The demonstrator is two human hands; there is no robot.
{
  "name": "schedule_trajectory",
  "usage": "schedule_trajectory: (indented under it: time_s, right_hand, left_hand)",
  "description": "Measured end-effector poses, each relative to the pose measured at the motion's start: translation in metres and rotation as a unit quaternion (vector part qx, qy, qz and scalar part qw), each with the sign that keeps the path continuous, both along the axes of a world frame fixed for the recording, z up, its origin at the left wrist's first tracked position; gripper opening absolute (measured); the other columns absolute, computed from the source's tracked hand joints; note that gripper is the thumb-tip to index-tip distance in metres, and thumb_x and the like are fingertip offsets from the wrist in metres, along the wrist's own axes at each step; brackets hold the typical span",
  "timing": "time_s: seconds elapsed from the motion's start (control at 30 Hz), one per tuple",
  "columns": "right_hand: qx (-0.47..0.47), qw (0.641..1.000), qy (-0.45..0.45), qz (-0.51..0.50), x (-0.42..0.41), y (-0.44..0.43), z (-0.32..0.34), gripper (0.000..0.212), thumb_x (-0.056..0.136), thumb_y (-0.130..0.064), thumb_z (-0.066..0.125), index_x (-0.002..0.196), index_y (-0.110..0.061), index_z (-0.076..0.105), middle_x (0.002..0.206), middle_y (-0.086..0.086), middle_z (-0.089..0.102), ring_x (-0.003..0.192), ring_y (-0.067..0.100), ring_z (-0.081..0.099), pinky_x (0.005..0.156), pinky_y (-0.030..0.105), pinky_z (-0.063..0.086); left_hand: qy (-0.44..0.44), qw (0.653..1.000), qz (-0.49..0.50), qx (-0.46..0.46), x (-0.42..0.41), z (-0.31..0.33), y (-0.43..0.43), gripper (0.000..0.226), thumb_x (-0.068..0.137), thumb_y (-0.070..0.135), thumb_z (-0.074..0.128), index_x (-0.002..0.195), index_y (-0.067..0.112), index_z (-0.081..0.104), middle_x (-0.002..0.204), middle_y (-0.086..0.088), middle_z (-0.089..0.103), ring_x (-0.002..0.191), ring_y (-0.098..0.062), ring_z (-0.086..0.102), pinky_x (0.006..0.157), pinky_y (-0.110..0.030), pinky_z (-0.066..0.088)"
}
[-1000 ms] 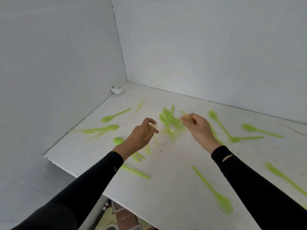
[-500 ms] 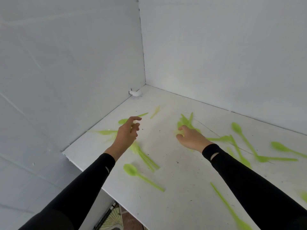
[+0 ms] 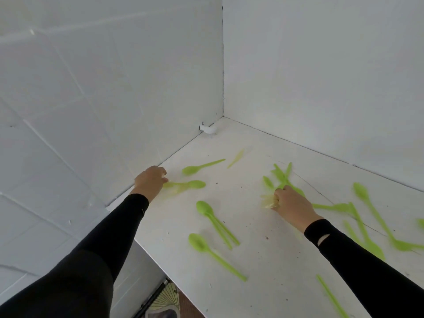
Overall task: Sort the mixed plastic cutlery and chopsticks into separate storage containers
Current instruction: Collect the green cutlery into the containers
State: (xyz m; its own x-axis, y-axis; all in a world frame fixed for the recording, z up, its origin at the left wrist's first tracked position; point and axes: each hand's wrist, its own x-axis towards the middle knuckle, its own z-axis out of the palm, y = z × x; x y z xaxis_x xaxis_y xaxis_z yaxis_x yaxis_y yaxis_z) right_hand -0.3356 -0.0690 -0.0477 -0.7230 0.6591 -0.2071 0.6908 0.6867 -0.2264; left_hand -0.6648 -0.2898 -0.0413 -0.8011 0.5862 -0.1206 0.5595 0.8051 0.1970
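Left hand (image 3: 150, 182): swung out from the middle of the counter (image 3: 263, 267), where raised beside the right a second ago, to the counter's left edge by the wall. Fingers curled downward over the handle end of a green spoon (image 3: 190, 185). Touching it, but blurred, so cannot tell whether clamped or merely laid on. Forearm stretched long and low, wrist straight, knuckles up.

Right hand (image 3: 292, 204): dropped from the raised position onto the counter's middle. Fingers closed in a fist round a pale bundle (image 3: 268, 201) of thin yellowish strips splaying out past the fist. Taken to be chopsticks, not confirmed. Wrist toward the front edge, knuckles toward the green pile (image 3: 281, 175) just behind.

Beyond the hands: far spoon (image 3: 198, 169) toward the back-left corner, front spoon (image 3: 199, 242) close to the front edge, further green pieces strewn toward the right edge. Small white fitting (image 3: 208, 129) in the back corner. No storage containers in view.

Judgement: gathering stage only. Hands now split onto separate kinds, pale pieces right, green spoon left. Nothing visibly sorted yet, with the bulk of the cutlery loose on the counter.
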Motion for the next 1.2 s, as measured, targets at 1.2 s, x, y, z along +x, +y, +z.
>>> schedule_trajectory:
  time_s: [1.2]
  right_hand:
    - [-0.17, 0.97, 0.108, -0.134, -0.175, 0.084, -0.016, 0.022, 0.096, -0.017, 0.049, 0.112, -0.003, 0.05, 0.111, 0.018, 0.059, 0.094, 0.033, 0.056, 0.073, 0.035, 0.045]
  left_hand:
    - [-0.12, 0.988, -0.085, 0.057, 0.014, -0.015, 0.043, 0.017, 0.091, 0.028, 0.066, 0.105, 0.019, 0.067, 0.105, 0.001, 0.062, 0.096, -0.016, 0.056, 0.079, -0.028, 0.044]
